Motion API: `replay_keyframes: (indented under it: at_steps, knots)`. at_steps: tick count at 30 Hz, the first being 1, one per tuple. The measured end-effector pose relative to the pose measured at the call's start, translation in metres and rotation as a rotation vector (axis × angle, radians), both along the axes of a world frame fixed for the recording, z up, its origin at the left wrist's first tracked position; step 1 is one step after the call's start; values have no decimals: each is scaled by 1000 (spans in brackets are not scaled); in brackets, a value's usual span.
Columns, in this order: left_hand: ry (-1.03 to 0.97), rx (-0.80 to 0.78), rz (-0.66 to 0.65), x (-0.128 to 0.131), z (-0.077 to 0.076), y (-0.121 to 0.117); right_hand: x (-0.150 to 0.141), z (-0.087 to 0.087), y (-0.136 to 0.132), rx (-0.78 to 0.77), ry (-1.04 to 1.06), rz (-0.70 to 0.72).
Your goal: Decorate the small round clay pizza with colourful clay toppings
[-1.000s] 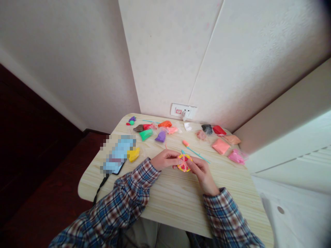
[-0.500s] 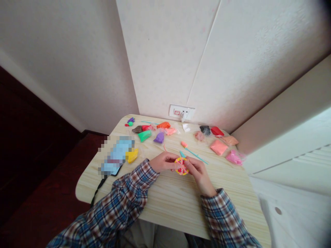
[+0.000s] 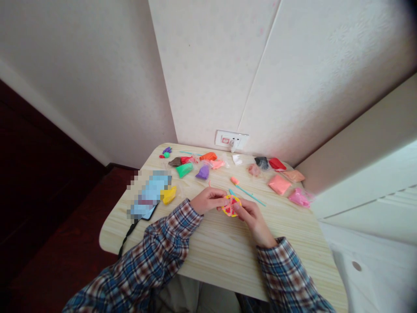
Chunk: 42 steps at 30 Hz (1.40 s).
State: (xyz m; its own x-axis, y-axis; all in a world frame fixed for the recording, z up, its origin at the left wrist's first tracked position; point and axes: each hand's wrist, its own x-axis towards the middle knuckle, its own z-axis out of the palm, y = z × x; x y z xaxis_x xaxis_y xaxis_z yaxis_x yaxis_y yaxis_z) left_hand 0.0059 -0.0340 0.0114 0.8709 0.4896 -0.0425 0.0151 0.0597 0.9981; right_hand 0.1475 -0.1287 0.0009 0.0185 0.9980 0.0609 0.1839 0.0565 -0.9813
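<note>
The worktop (image 3: 221, 248) is the largest thing before me. At its left lies a phone (image 3: 150, 193), blurred. My left hand (image 3: 208, 201) and right hand (image 3: 252, 216) come together near the middle. On the right is a salmon bag (image 3: 279, 184); nearer the middle, a thin blue stick (image 3: 252, 196). Then comes the round disc (image 3: 230, 209), yellow at the rim, red and pink inside: each grip is clamped on one side of it. The disc looks soft, so I judge that too strong thumbs could dent its pattern, and uneven pulling could bend the rim. Smallest, a blue tool (image 3: 232, 192) lies just beyond; a careless knuckle could push it.
</note>
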Motion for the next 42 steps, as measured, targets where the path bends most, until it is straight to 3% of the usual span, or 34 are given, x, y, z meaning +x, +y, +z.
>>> replay_keyframes:
  at_steps: [5,11,18,23,31,42]
  knots:
    - [-6,91,60,1,-2,-1,1,-3,-1,-18,-4,9]
    - [-29,62,99,2,0,-1,1,-4,-1,-29,-30,35]
    - [-44,45,61,1,1,-1,0,-1,-1,1,20,-2]
    - [-21,-30,-40,2,-3,-2,2,-3,-1,44,-5,-81]
    - [-17,23,91,3,-4,2,3,-5,1,48,-68,-30]
    - [-4,-4,14,3,-4,0,4,-3,1,15,-6,-89]
